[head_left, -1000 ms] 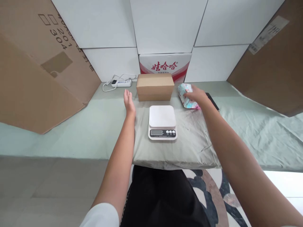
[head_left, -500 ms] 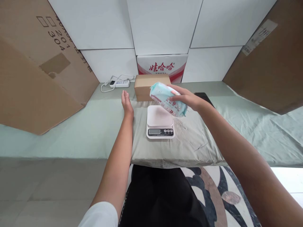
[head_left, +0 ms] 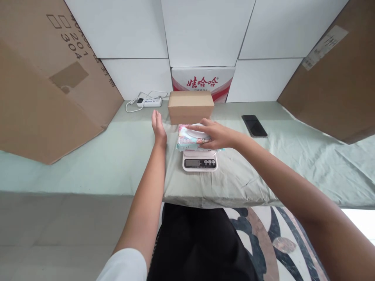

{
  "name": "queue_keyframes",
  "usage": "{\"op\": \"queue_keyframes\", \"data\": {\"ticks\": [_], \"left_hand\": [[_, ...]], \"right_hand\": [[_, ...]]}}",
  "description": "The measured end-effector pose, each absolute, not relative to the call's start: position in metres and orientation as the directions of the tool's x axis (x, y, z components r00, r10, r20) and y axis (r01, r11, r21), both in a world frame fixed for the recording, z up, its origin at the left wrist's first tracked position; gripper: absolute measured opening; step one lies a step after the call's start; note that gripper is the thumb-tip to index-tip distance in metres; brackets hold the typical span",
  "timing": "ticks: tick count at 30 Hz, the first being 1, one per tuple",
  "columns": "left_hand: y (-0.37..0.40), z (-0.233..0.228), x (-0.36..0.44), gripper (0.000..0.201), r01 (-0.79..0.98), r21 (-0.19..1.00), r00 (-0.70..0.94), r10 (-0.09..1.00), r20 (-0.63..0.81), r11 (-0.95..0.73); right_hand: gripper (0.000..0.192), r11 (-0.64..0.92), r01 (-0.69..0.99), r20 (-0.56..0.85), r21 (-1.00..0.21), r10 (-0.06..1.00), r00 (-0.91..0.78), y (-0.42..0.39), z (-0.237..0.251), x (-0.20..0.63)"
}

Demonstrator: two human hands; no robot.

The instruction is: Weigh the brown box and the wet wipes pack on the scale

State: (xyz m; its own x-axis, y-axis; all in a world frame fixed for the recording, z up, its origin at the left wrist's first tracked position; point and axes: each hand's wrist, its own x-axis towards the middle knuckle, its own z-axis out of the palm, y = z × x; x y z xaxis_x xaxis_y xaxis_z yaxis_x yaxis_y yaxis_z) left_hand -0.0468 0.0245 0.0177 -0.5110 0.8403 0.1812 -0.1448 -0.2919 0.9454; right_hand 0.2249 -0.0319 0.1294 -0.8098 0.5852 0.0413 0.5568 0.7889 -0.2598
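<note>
A pack of wet wipes (head_left: pixel 189 144), pale blue and pink with a white lid, lies flat over the plate of a white kitchen scale (head_left: pixel 200 168). My right hand (head_left: pixel 215 134) grips it from above, fingers over the lid and thumb along the near side. The pack covers most of the weighing plate, but the display and buttons show in front of it. To the left of the scale, my left hand (head_left: pixel 158 127) is held on edge with its fingers stretched out and nothing in it. Just behind the pack stands a brown cardboard box (head_left: pixel 190 111).
A black phone (head_left: pixel 254 126) lies on the green cloth (head_left: pixel 234 183) at the right. Further back on the left is a white power strip (head_left: pixel 149 102) with its cord. Large cartons (head_left: pixel 58 97) flank both sides, and a white Wahaha carton (head_left: pixel 202 80) stands against the back.
My right hand has brought the wipes pack down and left onto the scale, turning it lid side up. The phone now shows fully. My left hand has hardly moved.
</note>
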Motion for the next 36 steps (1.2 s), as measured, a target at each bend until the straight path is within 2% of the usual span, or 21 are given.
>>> {"op": "queue_keyframes", "data": {"ticks": [5, 11, 14, 17, 20, 24, 28, 31, 36], "left_hand": [[0.028, 0.013, -0.050, 0.065, -0.136, 0.948, -0.514, 0.839, 0.179, -0.286], [0.028, 0.012, -0.052, 0.067, -0.127, 0.949, -0.504, 0.842, 0.189, -0.289], [0.029, 0.011, -0.052, 0.068, -0.133, 0.947, -0.495, 0.847, 0.192, -0.293], [0.030, 0.010, -0.052, 0.068, -0.132, 0.946, -0.493, 0.848, 0.195, -0.295], [0.029, 0.010, -0.051, 0.068, -0.127, 0.947, -0.501, 0.843, 0.195, -0.295], [0.028, 0.011, -0.050, 0.069, -0.128, 0.948, -0.496, 0.847, 0.192, -0.290], [0.029, 0.011, -0.050, 0.067, -0.141, 0.949, -0.505, 0.845, 0.176, -0.281], [0.029, 0.010, -0.049, 0.068, -0.132, 0.949, -0.509, 0.841, 0.182, -0.286], [0.026, 0.012, -0.049, 0.071, -0.128, 0.950, -0.500, 0.846, 0.186, -0.284]], "right_hand": [[0.081, 0.763, 0.609, 0.011, -0.215, 0.626, -0.780, -0.037, 0.127, 0.224], [0.095, 0.739, 0.604, 0.069, -0.299, 0.648, -0.758, -0.049, 0.142, 0.226], [0.088, 0.719, 0.608, 0.077, -0.335, 0.664, -0.743, -0.051, 0.150, 0.229], [0.084, 0.711, 0.591, 0.035, -0.381, 0.649, -0.760, -0.048, 0.154, 0.229], [0.090, 0.673, 0.622, -0.054, -0.400, 0.660, -0.749, -0.047, 0.156, 0.223], [0.112, 0.591, 0.728, -0.205, -0.347, 0.710, -0.674, -0.044, 0.155, 0.208], [0.129, 0.599, 0.760, -0.216, -0.251, 0.731, -0.648, -0.040, 0.146, 0.197], [0.129, 0.624, 0.749, -0.176, -0.223, 0.730, -0.661, -0.038, 0.140, 0.196], [0.117, 0.627, 0.759, -0.179, -0.174, 0.738, -0.651, -0.042, 0.142, 0.195]]}}
